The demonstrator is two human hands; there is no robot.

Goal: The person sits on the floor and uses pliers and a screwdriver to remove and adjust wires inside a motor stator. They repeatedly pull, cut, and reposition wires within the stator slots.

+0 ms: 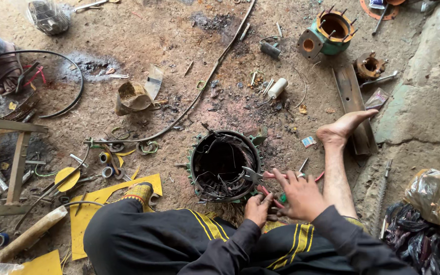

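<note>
A round green-rimmed motor stator (224, 165) lies open-side up on the dirt floor between my legs, with dark tangled windings inside it. Red-handled pliers (254, 176) reach over its right rim, jaws pointing into the windings. My right hand (301, 196) grips the upper handle. My left hand (258, 206) sits just below, fingers curled on the lower red handle. A small green piece shows between the two hands. My bare right foot (343, 127) rests to the right of the stator.
Yellow sheet offcuts (108, 196) and tape rolls (107, 172) lie at left. A green pump housing (332, 31), a wooden plank (351, 104) and a white roll (277, 87) lie beyond. Plastic bags (434, 196) sit at right. Another person's sandalled foot (6, 69) is at far left.
</note>
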